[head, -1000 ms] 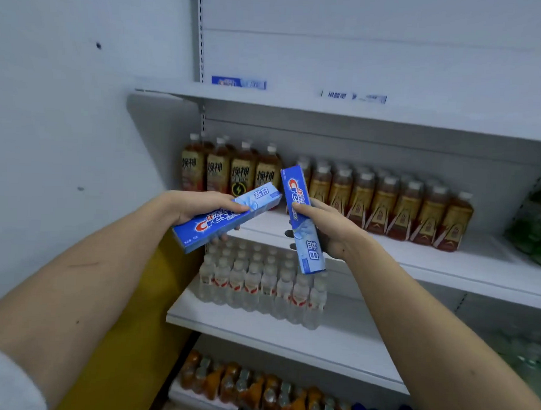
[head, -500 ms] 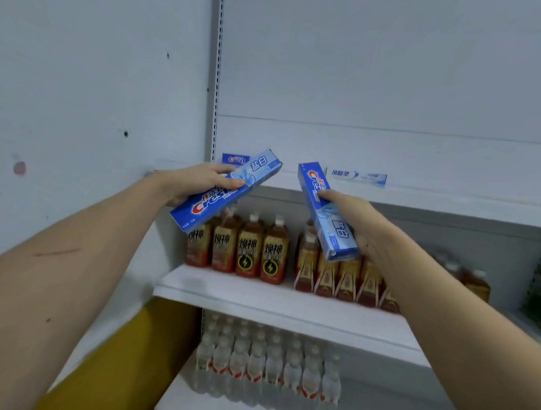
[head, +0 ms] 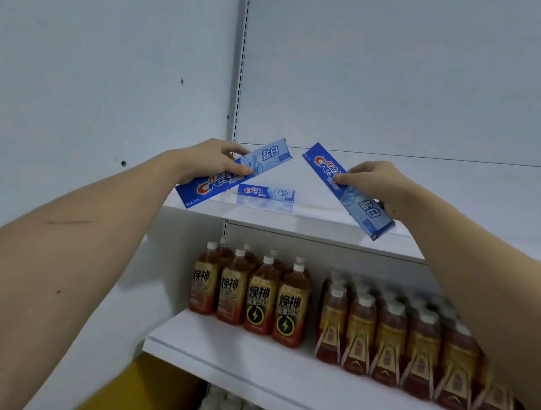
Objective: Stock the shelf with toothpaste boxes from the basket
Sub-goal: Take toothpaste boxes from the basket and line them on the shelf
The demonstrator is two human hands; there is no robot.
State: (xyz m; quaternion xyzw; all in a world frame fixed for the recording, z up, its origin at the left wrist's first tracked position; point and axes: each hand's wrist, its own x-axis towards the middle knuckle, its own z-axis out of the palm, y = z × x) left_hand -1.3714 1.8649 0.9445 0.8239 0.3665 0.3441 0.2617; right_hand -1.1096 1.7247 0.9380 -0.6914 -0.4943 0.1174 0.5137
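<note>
blue toothpaste boxes fill both hands: the left hand grips 1 tilted box, the right hand pinches another, both held up at the top shelf. a 3rd box lies flat on that shelf, farther back between them. bottled drinks stand on the shelf below.

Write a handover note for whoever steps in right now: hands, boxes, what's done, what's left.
Left hand: grips a toothpaste box, held tilted above the left end of the top shelf.
Right hand: grips a second toothpaste box, tilted the other way, over the same shelf.
Done: one box on the shelf already lies flat near the back wall.
Left: set both held boxes down on the top shelf, probably beside the one there. The basket is out of view, so I cannot tell how many more remain.
Below: drink bottles on the next shelf, not part of the job.
</note>
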